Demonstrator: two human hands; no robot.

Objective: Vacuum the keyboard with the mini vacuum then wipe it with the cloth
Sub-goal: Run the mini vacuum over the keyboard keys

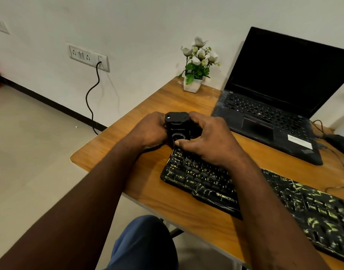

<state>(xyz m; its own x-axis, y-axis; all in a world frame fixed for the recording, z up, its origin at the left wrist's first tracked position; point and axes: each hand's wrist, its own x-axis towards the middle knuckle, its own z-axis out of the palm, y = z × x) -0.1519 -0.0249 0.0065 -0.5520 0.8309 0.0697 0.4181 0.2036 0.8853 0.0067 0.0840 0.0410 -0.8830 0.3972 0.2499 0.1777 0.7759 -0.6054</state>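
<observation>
1. Black, box-shaped plastic mini vacuum [178, 125]: I am holding it upright between both hands, just at the 10 o'clock corner of the keyboard. My fingers are hiding its base, so I cannot tell whether it is touching keys or desk.
2. Left hand [151, 130]: it is wrapping round the unit's 9 o'clock side, fingers curling behind it.
3. Right hand [208, 139]: it is gripping the 3 o'clock side, with the thumb [179, 142] lying on the oval panel low on the front face.
4. Long black plastic keyboard with yellow-green lettering [264, 195]: it is lying diagonally, running from the vacuum toward 4 o'clock. My right forearm is crossing above its left-end keys.
5. Light brown wooden desk [128, 164]: it is carrying items 1, 4 and 6 to 8.
6. Open black laptop with a dark screen [274, 94]: it is sitting at 2 o'clock from the vacuum, apart from the keyboard.
7. Small white square pot of white artificial flowers [196, 65]: it is standing at 1 o'clock, by the wall.
8. Black computer mouse [340, 143]: it is lying at 3 o'clock, beside the laptop.
9. White wall socket plate [89, 56]: it is showing at 10 o'clock, with a black cable [93, 94] hanging from it toward the floor.
10. Blue trouser knee [143, 242]: it is showing at 6 o'clock, below the desk edge.
</observation>
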